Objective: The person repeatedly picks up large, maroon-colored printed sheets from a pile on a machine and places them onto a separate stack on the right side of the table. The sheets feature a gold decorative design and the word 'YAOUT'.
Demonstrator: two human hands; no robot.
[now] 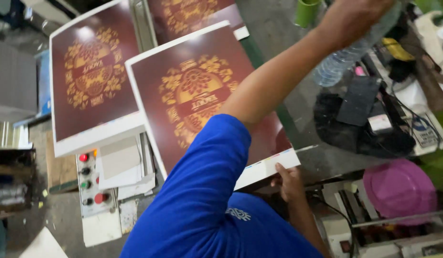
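Observation:
My left arm, in a blue sleeve, stretches across to the upper right. My left hand (357, 19) is wrapped around the upper part of a tilted clear plastic bottle (333, 64); its fingers are partly cut off by the frame edge. My right hand (288, 180) grips the near white corner of a large glossy printed sheet (197, 91), maroon with a gold floral emblem, thumb on top. The sheet lies on a grey work surface (321, 157), and my arm hides part of it.
A second maroon sheet (92, 71) lies to the left and a third (192, 14) behind. A control panel with red and green buttons (90, 184) sits below them beside paper scraps. To the right are a black flat device (360, 100), cables, a pink round lid (398, 188) and a green cup (307, 12).

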